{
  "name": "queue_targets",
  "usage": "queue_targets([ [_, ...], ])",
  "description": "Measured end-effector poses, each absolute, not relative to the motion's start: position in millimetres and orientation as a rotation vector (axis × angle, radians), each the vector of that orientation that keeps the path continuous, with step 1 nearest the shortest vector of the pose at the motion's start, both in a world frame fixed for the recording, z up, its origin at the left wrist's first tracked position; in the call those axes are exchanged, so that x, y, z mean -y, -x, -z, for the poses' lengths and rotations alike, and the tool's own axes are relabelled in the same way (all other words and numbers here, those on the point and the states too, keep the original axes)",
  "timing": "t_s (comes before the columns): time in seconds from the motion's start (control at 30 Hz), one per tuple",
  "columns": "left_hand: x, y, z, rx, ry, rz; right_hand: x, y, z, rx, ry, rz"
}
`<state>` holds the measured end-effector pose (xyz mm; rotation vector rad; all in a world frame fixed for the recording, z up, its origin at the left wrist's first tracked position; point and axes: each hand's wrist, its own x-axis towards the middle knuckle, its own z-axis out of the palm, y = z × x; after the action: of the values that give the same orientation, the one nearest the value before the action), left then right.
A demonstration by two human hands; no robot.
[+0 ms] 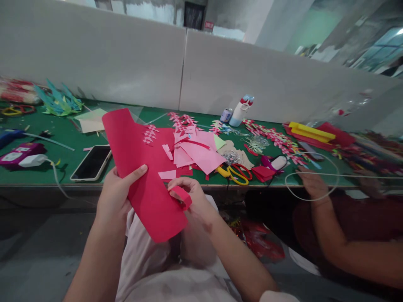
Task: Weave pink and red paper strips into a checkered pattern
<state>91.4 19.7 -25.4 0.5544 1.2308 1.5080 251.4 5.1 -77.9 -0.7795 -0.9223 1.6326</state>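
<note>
Left hand [118,191] pinches the red sheet [141,176]; right hand [189,197] at three o'clock pinches its curling edge [181,196]. Folding barely begun; scissors [234,173] untouched.

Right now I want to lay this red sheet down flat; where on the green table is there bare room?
Bare green table shows between the phone and the teal paper pieces. A smaller strip lies along the back wall behind the pink paper pile. From that pile rightward, past the scissors to the yellow strips, it is crowded.
</note>
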Motion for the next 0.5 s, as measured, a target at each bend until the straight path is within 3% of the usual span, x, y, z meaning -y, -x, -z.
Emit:
queue_targets([
  [0.5, -20.8, -86.3, 27.6, -1.198, -0.554, -1.470, -6.7, -251.3, 81.0, 0.972, 0.751, -1.674],
])
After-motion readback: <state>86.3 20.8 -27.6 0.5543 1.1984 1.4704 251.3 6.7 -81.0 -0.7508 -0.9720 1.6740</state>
